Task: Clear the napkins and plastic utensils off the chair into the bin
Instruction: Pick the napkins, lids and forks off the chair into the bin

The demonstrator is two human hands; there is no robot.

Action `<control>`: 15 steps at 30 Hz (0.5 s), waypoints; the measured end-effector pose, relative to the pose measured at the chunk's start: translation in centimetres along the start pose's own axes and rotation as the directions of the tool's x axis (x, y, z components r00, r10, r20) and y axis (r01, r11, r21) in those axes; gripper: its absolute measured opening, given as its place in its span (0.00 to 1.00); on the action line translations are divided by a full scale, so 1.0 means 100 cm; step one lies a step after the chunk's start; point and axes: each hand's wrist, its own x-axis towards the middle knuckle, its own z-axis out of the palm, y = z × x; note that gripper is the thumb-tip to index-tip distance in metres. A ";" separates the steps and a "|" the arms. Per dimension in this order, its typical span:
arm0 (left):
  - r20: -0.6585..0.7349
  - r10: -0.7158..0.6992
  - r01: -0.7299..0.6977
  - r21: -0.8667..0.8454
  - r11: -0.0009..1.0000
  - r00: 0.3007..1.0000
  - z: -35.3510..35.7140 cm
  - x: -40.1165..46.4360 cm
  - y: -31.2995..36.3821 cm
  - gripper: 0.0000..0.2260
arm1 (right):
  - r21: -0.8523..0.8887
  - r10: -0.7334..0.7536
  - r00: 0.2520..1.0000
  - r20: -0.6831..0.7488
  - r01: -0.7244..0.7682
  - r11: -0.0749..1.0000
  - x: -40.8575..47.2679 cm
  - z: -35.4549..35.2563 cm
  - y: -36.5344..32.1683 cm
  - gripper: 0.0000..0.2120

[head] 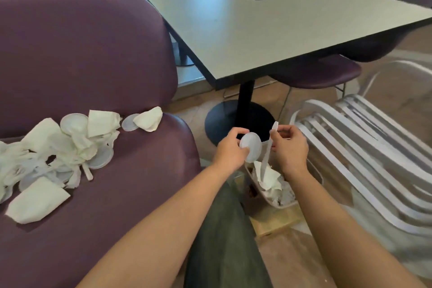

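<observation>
My left hand [230,147] grips a round translucent plastic lid [252,147] over the bin. My right hand [289,145] pinches a long white plastic utensil [268,149] that hangs down toward the bin. The small white bin [284,204] stands on the floor below both hands and holds crumpled napkins [268,177]. On the purple chair seat [131,194] at the left lies a heap of white napkins [42,138], plastic lids [74,123] and utensils [87,173]. One more napkin [149,119] and a lid [128,122] lie near the seat's back edge.
A grey square table [268,25] on a black pedestal base [224,119] stands just beyond the bin. A white slatted metal chair [364,147] lies to the right. A purple stool [327,72] sits under the table. My dark trouser leg [224,241] is between the arms.
</observation>
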 end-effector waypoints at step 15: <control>0.236 -0.197 0.208 -0.019 0.978 0.951 0.066 0.026 -0.003 0.27 | -0.371 0.222 0.937 0.271 -0.112 0.922 0.033 -0.024 0.062 0.18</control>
